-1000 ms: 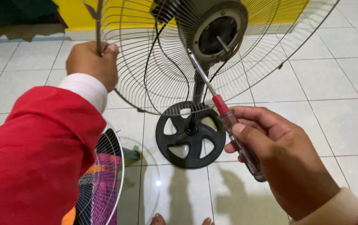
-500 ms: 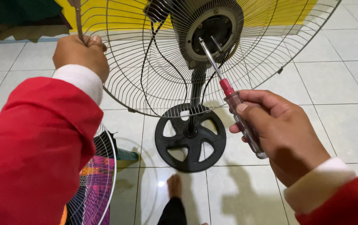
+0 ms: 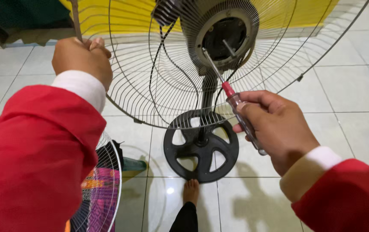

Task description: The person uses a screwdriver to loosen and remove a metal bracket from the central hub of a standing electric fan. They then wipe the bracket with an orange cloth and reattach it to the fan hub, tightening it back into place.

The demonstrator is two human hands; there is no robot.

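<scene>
At six o'clock a bare foot [image 3: 190,191] rests on glossy pale floor tiles [image 3: 352,92], open to the right; at seven o'clock a second, loose wire grille [image 3: 103,189] crowds the left edge. The right hand [image 3: 279,129], at four o'clock, has its fingers curled tight around a screwdriver [image 3: 236,107] with a clear handle and red collar, its thin steel shaft reaching to twelve o'clock into the round motor housing [image 3: 227,36]. The black spoked base [image 3: 201,146] sits centre. The left hand [image 3: 81,58], at ten o'clock, is fisted around the rim of the fan's domed wire guard [image 3: 150,86].
</scene>
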